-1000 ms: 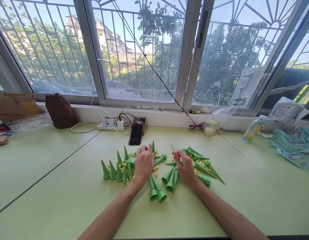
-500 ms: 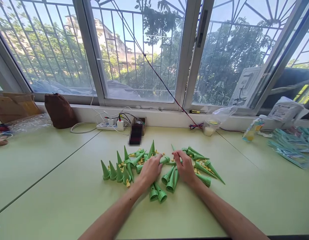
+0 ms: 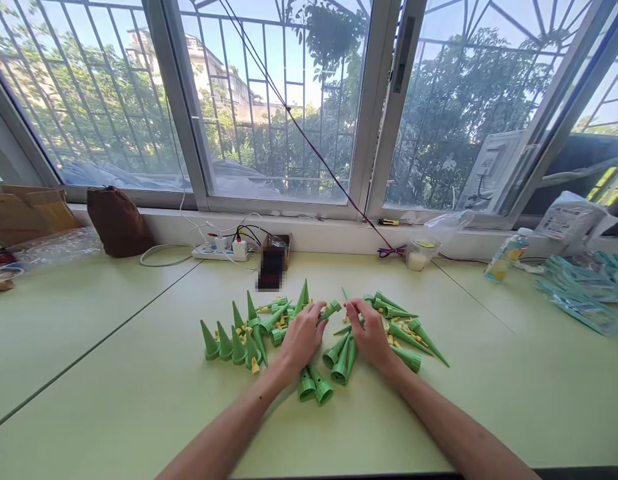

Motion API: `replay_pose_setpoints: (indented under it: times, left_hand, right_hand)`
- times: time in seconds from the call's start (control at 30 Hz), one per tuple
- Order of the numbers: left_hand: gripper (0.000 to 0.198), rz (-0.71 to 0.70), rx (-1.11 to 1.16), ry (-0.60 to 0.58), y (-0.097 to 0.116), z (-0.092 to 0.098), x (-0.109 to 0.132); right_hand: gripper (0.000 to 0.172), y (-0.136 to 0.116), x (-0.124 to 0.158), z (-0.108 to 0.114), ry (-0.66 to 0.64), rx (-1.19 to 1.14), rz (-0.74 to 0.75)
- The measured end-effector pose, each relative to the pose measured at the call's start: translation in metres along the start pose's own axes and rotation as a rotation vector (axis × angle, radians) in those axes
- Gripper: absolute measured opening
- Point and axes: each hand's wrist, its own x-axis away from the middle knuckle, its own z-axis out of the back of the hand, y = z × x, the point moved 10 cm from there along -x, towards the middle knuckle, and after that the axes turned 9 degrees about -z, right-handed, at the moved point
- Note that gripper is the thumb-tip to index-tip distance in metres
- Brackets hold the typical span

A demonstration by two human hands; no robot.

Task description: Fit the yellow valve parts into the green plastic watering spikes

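My left hand (image 3: 303,337) is closed around a green plastic cone spike (image 3: 331,309), whose ribbed open end points right; the rest of it is hidden by my fingers. Just to the right, my right hand (image 3: 369,331) has thumb and fingertips pinched together; what they hold is too small to make out. A thin green tip (image 3: 345,293) shows behind those fingertips. Between and below my hands lie several loose green spikes (image 3: 341,370). On the left, several green spikes (image 3: 225,345) stand point up, with a yellow valve piece (image 3: 255,366) beside them.
More green spikes (image 3: 429,340) and small yellow pieces lie right of my right hand. At the back are a power strip (image 3: 219,253), a small box (image 3: 283,250), a plastic cup (image 3: 417,257) and a bottle (image 3: 507,257). Bagged items (image 3: 586,293) lie far right.
My left hand has raised the green spike slightly off the pile, its ribbed end tipping upward. My right hand stays almost in place, still pinched.
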Motion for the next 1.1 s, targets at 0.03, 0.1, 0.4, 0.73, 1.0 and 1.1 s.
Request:
replay_pose_setpoints:
  times: [0.03,0.1,0.4,0.73,1.0,1.1]
  left_hand:
    - [0.033,0.007,0.029,0.07,-0.001,0.008,-0.001]
    - [0.042,0.048,0.109,0.218,-0.007,0.024,-0.001]
    - [0.049,0.102,0.275,0.456,-0.01,0.056,0.002]
    - [0.047,0.096,0.256,0.439,-0.01,0.046,0.004]
    - [0.043,0.082,0.254,0.401,-0.008,0.04,0.005]
    - [0.044,0.084,0.246,0.39,-0.007,0.037,0.005]
  right_hand:
    - [0.032,0.0,0.0,0.001,0.004,0.001,-0.002]
    - [0.03,-0.001,0.0,0.001,0.007,0.007,0.006]
    - [0.013,-0.041,0.026,-0.032,-0.25,0.12,0.289]
    - [0.018,-0.011,0.003,-0.017,-0.141,0.17,0.173]
    - [0.014,0.028,-0.013,-0.003,-0.064,0.359,0.073]
    - [0.015,0.03,-0.01,-0.012,-0.101,0.41,0.053]
